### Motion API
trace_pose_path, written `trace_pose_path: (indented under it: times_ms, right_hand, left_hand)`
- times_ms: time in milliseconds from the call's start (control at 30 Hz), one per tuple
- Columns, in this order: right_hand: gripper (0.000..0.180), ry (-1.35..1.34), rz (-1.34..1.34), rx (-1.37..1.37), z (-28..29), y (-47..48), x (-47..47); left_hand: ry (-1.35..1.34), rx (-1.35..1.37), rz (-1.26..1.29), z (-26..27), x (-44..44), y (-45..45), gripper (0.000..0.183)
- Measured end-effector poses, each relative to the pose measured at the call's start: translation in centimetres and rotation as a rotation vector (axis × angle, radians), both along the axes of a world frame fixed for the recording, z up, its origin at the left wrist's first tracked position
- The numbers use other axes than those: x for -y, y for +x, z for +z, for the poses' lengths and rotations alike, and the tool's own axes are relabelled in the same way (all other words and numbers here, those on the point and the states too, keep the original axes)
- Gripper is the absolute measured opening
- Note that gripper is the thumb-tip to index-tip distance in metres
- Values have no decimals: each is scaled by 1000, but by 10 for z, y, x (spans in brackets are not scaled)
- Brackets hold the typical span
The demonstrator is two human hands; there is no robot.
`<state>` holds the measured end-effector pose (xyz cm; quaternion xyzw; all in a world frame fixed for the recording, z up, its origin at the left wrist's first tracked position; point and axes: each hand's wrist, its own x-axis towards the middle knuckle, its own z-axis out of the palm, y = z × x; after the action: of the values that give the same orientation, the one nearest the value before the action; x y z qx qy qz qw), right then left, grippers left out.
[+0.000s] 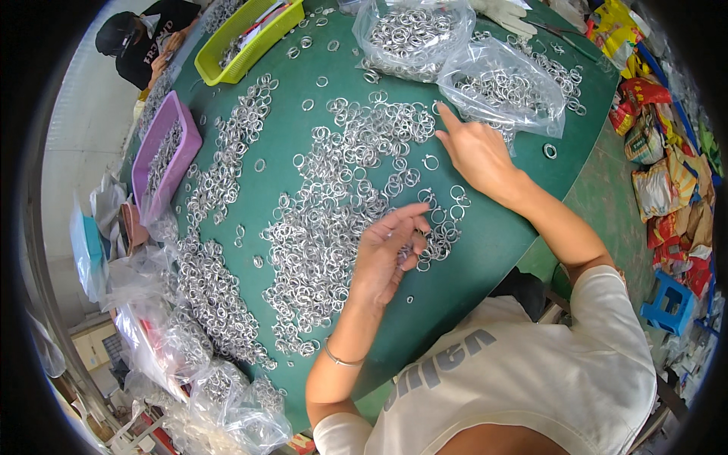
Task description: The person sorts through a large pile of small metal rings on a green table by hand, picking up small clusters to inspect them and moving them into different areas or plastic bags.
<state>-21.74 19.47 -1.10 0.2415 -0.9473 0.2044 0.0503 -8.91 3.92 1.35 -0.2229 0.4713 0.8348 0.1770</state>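
My right hand [478, 151] is over the green tabletop with its index finger stretched out. The fingertip is at a silver-coloured metal ring [435, 109], touching or just beside it; the thumb stands apart. My left hand [392, 250] hovers at the right edge of a large heap of metal rings [318, 244], its fingers curled. Metal rings glint between thumb and palm, but whether they are held or lie behind cannot be made out. A few loose rings [458, 210] lie between the hands, and one single ring [430, 162] lies under the right hand.
Clear plastic bags of rings [418, 40] [500, 96] stand at the far side. A glove [506, 16] lies behind. At left are a yellow-green basket [250, 42], a purple basket [187, 128] and a second ring heap [213, 296]. Another person [145, 42] works at far left.
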Motion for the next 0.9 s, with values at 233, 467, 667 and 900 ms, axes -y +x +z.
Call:
trace_pose_path:
  times_ms: [233,467,667,900]
  right_hand:
    - [64,264,273,29,-7,13,17]
    - [31,299,41,-230,-2,-15,10]
    - [20,440,50,-247,-21,-32,18]
    - [14,-403,331,473,26,0,4]
  left_hand:
    - [-817,-308,68,-14,34,-68,22]
    - [-1796,-720,-397,-25,17,-104,32]
    - [-1870,-530,-481,-24,33,-84,24]
    - [-1405,-363,-269,1,44,-35,26]
